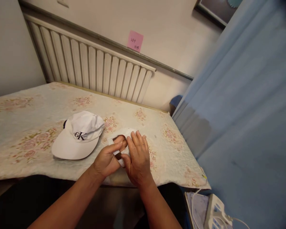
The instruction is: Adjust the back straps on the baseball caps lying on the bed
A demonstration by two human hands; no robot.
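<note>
A white cap (122,131) is held between my two hands above the front part of the bed, with its rear opening and strap facing up. My left hand (107,160) grips it from the left, thumb on the strap side and fingers seen through the opening. Over the right side lies my right hand (138,159), its fingers pressed together against the fabric and its thumb near the strap. Much of this cap is hidden under the hands. To the left, a second white cap (85,125) with a black "CK" logo rests on the bed, brim toward me.
The bed has a floral cover (68,173). Behind it are a white radiator (92,68) and a wall with a pink note (135,41). A blue curtain (236,127) hangs at the right. A white power strip (216,211) with cables sits at lower right.
</note>
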